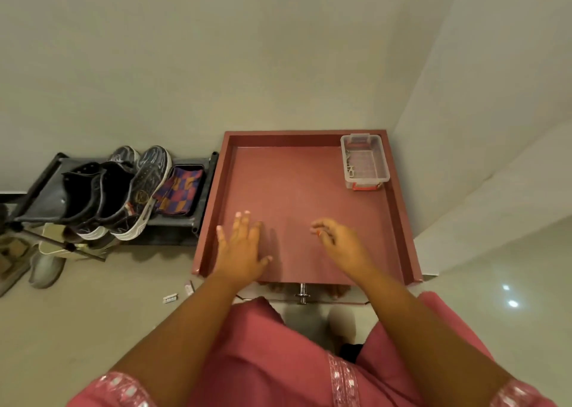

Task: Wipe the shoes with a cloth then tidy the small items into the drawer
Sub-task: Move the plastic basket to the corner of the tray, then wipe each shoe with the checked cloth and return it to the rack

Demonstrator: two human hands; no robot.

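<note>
Your left hand (243, 248) hovers splayed over the open drawer (213, 208), holding nothing; right hand (337, 241) pinches something small and orange, seemingly about to drop it in.

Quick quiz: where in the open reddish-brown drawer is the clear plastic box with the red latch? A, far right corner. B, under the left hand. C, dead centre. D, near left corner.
A: the clear plastic box sits against the far right corner of the open reddish-brown drawer, well away from both hands.
</note>
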